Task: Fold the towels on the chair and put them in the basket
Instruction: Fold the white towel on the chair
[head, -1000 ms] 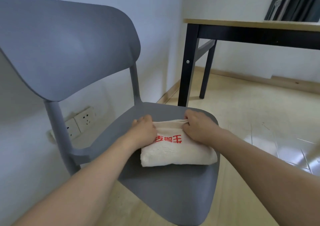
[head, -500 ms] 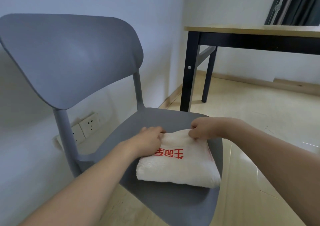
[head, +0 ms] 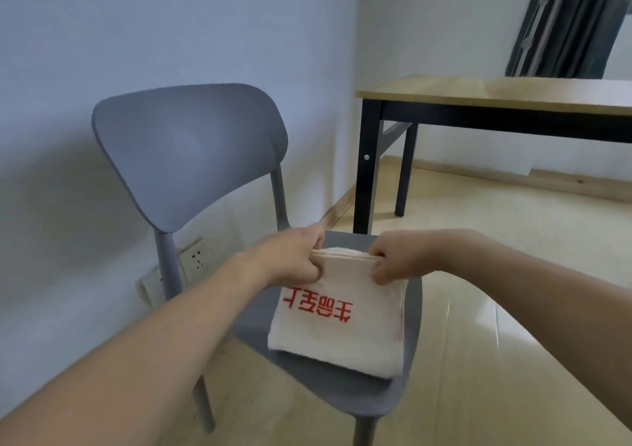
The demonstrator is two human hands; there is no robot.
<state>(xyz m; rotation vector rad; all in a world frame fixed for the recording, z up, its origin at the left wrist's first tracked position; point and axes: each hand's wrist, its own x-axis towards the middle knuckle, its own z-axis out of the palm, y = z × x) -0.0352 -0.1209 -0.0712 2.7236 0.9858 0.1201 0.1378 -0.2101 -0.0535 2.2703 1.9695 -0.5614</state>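
- The folded towel is cream-white with red characters across its upper face; its far edge is lifted off the seat while its near, folded edge rests on the grey chair, toward the seat's right side.
- The left hand has its grip pinched on the towel's far left corner — fingers curled over the top edge, thumb beneath; the forearm runs in from the lower left.
- The right hand has its grip pinched on the far right corner in the same way, knuckles bent over the hem; the two hands hold the top edge taut between them.
- A thin reddish line shows along the towel's right side, where the layers meet.
- The chair stands against a pale wall; its curved back rises on the left, and its seat juts out beneath the cloth on the near side.
- A white wall socket sits low on the wall, just behind the chair's rear post.
- Off to the right stands a tabletop of light wood on black legs — well apart from the chair; dark curtains hang behind it; the floor is pale and glossy.
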